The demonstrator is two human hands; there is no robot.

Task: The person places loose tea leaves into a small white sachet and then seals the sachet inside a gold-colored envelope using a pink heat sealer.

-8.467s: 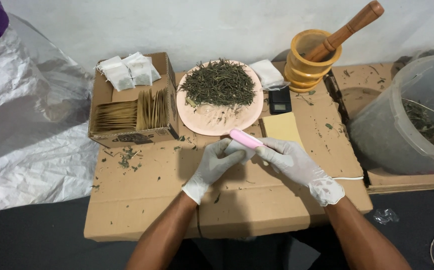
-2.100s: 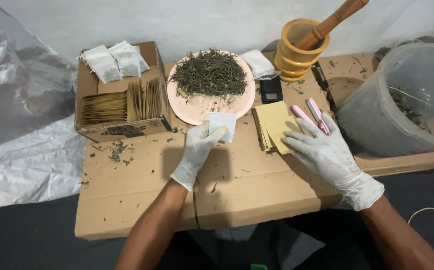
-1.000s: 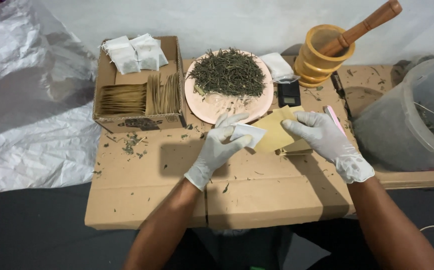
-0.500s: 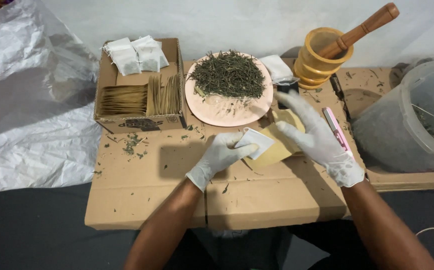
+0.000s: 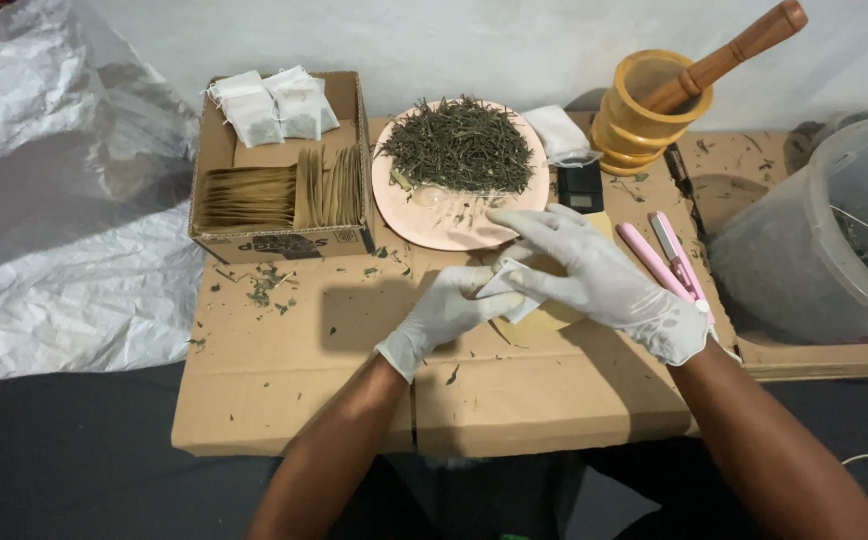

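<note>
Between two gloved hands (image 5: 514,285): one white sachet (image 5: 507,290); one envelope (image 5: 554,316).

White gloves cover left hand (image 5: 446,311) and right hand (image 5: 599,280)

A flattened brown cardboard sheet (image 5: 334,370), flecked with dried leaf bits, carries everything. On it sit an open cardboard box (image 5: 279,243) at the back left, a pink plate (image 5: 434,225) beside it, then a small black scale (image 5: 583,187) and a wooden mortar (image 5: 644,125). A pink clamp tool (image 5: 666,262) lies right, and a clear plastic tub (image 5: 814,250) stands at the right edge.
</note>
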